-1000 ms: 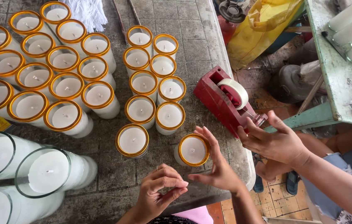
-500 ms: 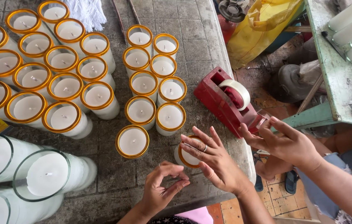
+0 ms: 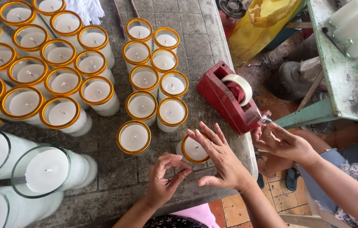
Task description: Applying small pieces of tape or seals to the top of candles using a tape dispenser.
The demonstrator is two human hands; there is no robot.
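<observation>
A small glass candle [image 3: 192, 150] with a gold rim stands near the table's front edge. My right hand [image 3: 221, 162] is spread over its right side, fingers apart, fingertips at the rim. My left hand [image 3: 164, 179] hovers just left of it above the stone table [image 3: 115, 177], thumb and forefinger curved into an open ring; nothing shows between them. A red tape dispenser [image 3: 225, 99] with a clear roll sits at the table's right edge. Another person's hand [image 3: 284, 141] pinches the tape end at the dispenser's tip.
Two columns of gold-rimmed candles [image 3: 145, 105] fill the middle and a larger cluster [image 3: 40, 80] the left. Tall glass candles [image 3: 46, 173] stand at the front left. A green bench [image 3: 339, 71] with white candles and a yellow bag [image 3: 263, 25] lie to the right.
My right hand has slid from beside the candle to over its rim, fingers spread wider. My left hand has loosened its pinch. The other person's hand has drawn closer to the dispenser's tip.
</observation>
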